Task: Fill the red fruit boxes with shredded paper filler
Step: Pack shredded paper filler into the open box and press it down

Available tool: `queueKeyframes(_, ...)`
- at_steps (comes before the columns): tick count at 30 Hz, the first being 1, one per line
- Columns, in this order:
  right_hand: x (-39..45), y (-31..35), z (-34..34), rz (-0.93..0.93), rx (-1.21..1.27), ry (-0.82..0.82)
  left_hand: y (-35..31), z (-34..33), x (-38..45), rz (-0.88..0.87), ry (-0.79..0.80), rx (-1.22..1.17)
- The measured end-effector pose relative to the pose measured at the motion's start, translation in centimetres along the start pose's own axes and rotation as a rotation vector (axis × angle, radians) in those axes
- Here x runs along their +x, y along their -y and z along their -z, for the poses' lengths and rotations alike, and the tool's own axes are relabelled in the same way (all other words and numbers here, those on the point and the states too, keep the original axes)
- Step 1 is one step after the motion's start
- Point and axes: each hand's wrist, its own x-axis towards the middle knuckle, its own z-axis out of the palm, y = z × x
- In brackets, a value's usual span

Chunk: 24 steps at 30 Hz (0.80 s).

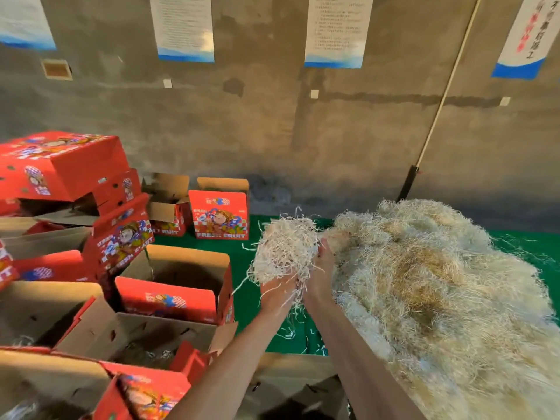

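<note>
Green-covered bench [242, 298]: both hands, left [277, 294] and right [321, 274], cup a filler wad [285, 247] lifted off the pile [424, 268]; the nearest open box [181, 286] lies to their left.

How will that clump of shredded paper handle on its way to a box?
The clump looks light and springy. Strands trail below both hands, left and right, so it will probably shed. Bits already litter the green mat.
</note>
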Motion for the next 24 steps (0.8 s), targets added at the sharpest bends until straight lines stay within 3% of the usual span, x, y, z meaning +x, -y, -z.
queueKeyframes(3, -0.4, -0.8, -0.3, -0.106, 0.02, 0.06, -1.4, 0.1, 0.3, -0.006, -0.042, 0.09)
queueKeyframes(7, 2.0, 0.7, 2.0, -0.181, -0.212, 0.028, -4.4, 4.2, 1.9, -0.032, -0.132, -0.21)
queueKeyframes(11, 4.1, 2.7, 5.1, -0.19, -0.171, -0.136, -5.5, 7.6, 3.8, -0.079, -0.017, -0.563)
queueKeyframes(15, 4.0, 2.6, 5.2, -0.339, 0.015, 0.082, -4.9, 5.7, 4.2, -0.037, -0.045, -0.352)
queueKeyframes(18, 2.2, 2.0, 3.6, -0.179, -0.154, 0.225, -3.1, 2.1, 3.0, 0.033, -0.007, -0.288)
queueKeyframes(21, 1.4, 0.0, 2.1, 0.14, -0.425, -0.005, -2.0, -0.8, 1.4, 0.034, -0.115, -0.305)
queueKeyframes(24, 0.7, -0.7, 1.6, 0.286, -0.574, -0.047, -1.1, -2.0, 0.9, 0.11, -0.065, -0.411)
